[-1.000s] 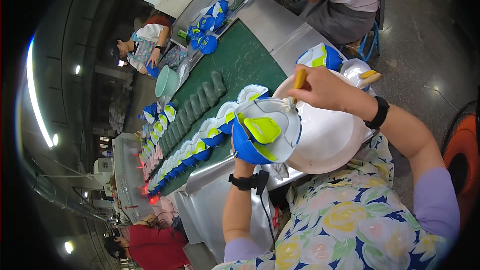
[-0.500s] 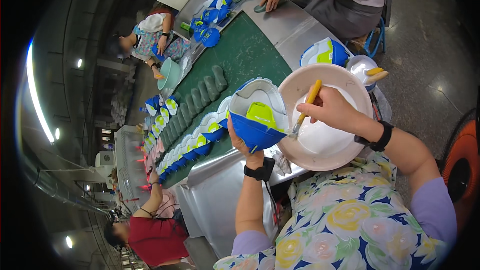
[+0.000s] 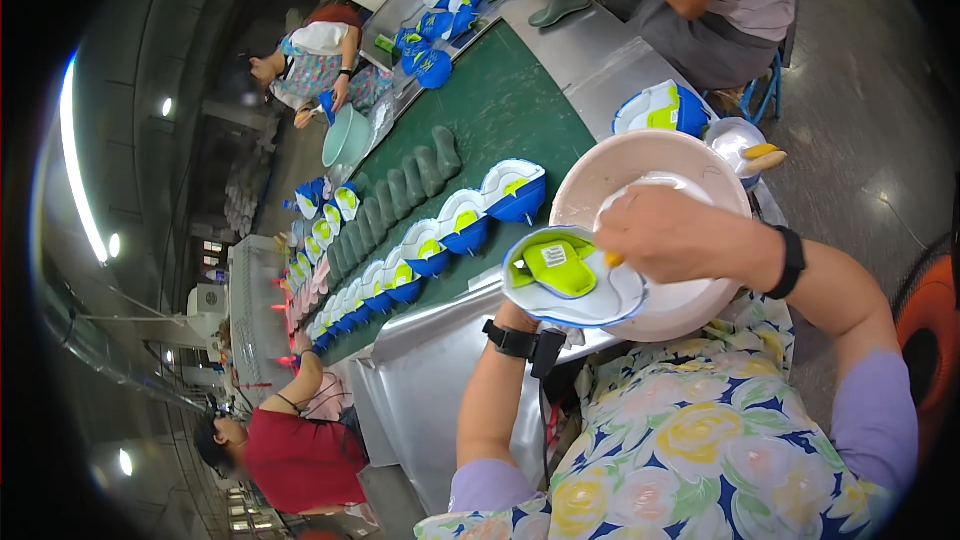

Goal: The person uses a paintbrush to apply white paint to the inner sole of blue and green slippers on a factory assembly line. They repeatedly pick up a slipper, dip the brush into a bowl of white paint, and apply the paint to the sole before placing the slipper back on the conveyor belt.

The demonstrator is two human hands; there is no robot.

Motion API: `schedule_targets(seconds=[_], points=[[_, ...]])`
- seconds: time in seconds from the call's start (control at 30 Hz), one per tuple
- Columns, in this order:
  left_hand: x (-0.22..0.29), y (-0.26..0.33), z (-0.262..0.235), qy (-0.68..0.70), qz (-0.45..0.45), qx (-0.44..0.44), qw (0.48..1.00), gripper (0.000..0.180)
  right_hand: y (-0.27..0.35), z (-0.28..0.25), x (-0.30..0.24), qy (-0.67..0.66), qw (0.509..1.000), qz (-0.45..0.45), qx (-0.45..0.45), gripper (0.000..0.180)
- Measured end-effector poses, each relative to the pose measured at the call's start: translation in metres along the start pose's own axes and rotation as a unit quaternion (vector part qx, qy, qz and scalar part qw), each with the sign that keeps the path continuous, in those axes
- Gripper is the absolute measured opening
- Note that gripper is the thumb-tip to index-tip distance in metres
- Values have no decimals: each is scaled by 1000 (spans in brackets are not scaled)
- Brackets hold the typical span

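Note:
My left hand point(image 3: 516, 316) holds up a blue and white shoe upper point(image 3: 625, 302), its lime-green tongue and label facing me; most of the fingers are hidden underneath. Closed over the upper's right edge, my right hand point(image 3: 665, 232) grips a brush point(image 3: 612, 259). Only the end of its yellow handle shows, and the bristles are hidden. Both hands are over the near left side of a pale pink basin point(image 3: 735, 180) with white liquid in it. Just beyond the left hand, a similar upper point(image 3: 517, 195) heads a row along the green belt.
Grey shoe lasts point(image 3: 405, 183) line the green conveyor belt point(image 3: 525, 90) beside the uppers. Another upper point(image 3: 660, 110) and a small tub point(image 3: 735, 140) with yellow-handled tools stand behind the basin. Co-workers sit around the belt; an orange fan point(image 3: 922, 330) stands at right.
The upper in my left hand has tipped, so its inside faces up. My right hand has moved over it with the brush. The far right co-worker's hand has left the grey last.

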State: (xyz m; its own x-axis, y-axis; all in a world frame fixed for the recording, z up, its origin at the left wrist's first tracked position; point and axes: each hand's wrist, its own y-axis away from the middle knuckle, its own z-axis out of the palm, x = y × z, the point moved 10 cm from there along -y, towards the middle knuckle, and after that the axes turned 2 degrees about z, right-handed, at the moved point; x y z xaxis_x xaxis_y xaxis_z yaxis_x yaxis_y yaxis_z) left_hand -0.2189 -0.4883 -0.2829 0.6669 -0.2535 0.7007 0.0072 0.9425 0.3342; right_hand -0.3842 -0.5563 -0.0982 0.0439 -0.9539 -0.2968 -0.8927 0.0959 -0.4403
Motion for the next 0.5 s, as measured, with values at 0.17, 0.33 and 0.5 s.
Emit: schedule_targets(seconds=[0.17,0.33,0.5], points=[[-14,1,40,130,8,-60,990,45,22,-57,23,-211,960,49,176,18],[-26,4,60,187,27,-81,979,47,-13,-50,-13,-213,952,-80,203,17],[-20,0,65,207,57,-88,973,50,-21,-32,2,-120,982,-51,137,15]])
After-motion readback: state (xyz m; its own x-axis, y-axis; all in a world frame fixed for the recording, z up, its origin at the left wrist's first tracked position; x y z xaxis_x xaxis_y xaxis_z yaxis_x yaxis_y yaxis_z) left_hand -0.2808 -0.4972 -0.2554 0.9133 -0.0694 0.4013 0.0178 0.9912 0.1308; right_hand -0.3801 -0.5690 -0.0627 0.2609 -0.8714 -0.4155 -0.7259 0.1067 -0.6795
